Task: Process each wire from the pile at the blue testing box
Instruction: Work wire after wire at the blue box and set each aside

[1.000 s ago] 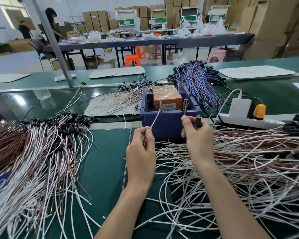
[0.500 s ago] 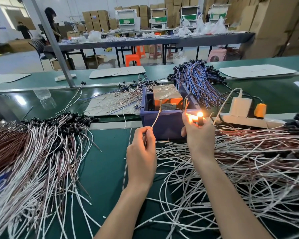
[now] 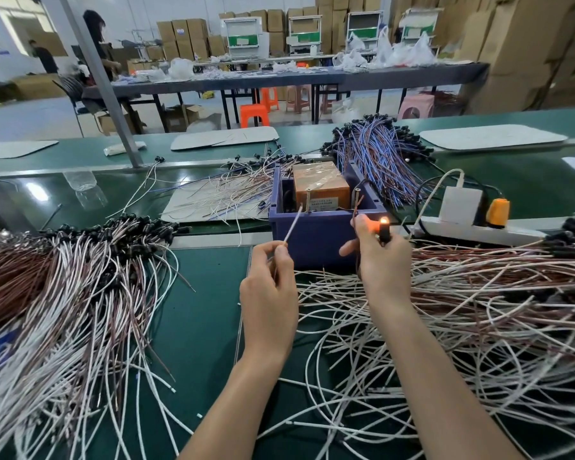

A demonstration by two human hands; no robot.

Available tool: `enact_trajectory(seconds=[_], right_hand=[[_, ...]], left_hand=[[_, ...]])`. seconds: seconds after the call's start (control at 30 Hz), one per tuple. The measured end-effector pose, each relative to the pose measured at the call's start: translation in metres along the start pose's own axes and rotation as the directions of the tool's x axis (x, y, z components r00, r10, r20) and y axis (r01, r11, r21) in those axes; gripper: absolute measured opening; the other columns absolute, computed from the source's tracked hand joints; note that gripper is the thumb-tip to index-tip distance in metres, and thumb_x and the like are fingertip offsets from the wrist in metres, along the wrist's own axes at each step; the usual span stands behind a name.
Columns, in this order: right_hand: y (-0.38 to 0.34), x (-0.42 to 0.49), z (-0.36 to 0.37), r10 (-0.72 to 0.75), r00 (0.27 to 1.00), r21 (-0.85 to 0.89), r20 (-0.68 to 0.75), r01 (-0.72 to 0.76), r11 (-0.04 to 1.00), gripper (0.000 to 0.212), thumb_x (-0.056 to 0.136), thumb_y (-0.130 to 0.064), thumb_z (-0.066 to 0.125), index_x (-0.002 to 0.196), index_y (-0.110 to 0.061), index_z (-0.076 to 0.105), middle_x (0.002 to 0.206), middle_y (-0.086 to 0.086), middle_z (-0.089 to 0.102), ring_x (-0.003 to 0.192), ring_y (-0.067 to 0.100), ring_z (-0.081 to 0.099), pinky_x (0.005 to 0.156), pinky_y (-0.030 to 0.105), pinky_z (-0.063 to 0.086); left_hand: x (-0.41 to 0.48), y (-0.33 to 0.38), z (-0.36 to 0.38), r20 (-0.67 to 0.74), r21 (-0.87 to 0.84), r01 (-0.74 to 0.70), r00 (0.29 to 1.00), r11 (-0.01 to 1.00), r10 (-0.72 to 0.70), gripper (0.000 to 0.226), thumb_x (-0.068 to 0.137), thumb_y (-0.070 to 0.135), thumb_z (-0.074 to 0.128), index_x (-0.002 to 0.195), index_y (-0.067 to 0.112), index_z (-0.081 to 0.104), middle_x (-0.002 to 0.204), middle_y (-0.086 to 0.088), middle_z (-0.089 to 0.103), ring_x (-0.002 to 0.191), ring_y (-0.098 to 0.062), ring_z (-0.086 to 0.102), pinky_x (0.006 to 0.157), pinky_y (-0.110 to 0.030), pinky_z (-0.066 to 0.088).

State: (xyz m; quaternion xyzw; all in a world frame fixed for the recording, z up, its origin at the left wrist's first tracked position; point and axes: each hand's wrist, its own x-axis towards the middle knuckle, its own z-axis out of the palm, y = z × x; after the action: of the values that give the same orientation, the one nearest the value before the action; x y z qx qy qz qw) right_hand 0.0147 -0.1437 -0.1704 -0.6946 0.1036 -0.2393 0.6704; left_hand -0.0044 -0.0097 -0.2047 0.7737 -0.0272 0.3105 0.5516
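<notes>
Workbench surface [image 3: 196,327], green, carries a loose wire pile [image 3: 462,310] on the right and a bundled pile [image 3: 63,277] on the left. Blue testing box [image 3: 316,240] stands between them at the far edge, an orange block [image 3: 319,187] inside. Left hand [image 3: 269,287] pinches a white wire [image 3: 292,224], tip raised to the box rim. Right hand [image 3: 379,260] grips a brown wire and a black component [image 3: 384,231] glowing at its top, just beside the box.

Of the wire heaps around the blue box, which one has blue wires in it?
The bundle behind the blue box, at its far right corner: blue and brown strands with black ends. The left heap and right heap show only white and brown wires.
</notes>
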Motion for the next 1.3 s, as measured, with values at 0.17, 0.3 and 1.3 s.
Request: enact_trajectory(seconds=[0.17,0.3,1.3], right_hand=[[-0.005,-0.009,-0.012,0.020,0.999,0.019,0.028,-0.021,1.000,0.032,0.107,-0.045,0.041,0.094,-0.031,0.067,0.084,-0.009,0.078,0.038,0.003,0.040,0.044,0.022,0.036],[-0.022,-0.010,-0.039,-0.028,1.000,0.048,0.007,0.027,0.998,0.034,0.107,-0.045,0.043,0.096,-0.027,0.069,0.089,-0.012,0.076,0.046,0.007,0.056,0.047,0.017,0.046],[-0.025,-0.076,-0.032,-0.498,0.780,-0.551,0.379,0.622,0.556,0.039,0.096,-0.020,0.055,0.135,-0.014,0.057,0.125,0.004,0.064,0.118,0.020,0.054,0.106,0.034,0.039]], left_hand=[[0.004,0.002,-0.006,-0.058,-0.130,0.119,0.990,0.984,-0.127,0.017,0.106,0.036,0.040,0.093,0.033,0.051,0.056,0.012,0.047,0.048,-0.006,0.039,0.046,-0.028,0.035],[0.013,0.006,-0.013,-0.105,-0.257,0.214,0.963,0.942,-0.247,0.017,0.105,0.031,0.046,0.092,0.023,0.055,0.060,0.011,0.056,0.054,-0.002,0.053,0.053,-0.016,0.046],[0.062,-0.029,-0.167,0.182,0.962,-0.056,0.860,0.266,-0.478,0.035,0.103,0.044,0.047,0.105,0.012,0.059,0.109,-0.008,0.067,0.099,-0.028,0.065,0.074,-0.033,0.043]])
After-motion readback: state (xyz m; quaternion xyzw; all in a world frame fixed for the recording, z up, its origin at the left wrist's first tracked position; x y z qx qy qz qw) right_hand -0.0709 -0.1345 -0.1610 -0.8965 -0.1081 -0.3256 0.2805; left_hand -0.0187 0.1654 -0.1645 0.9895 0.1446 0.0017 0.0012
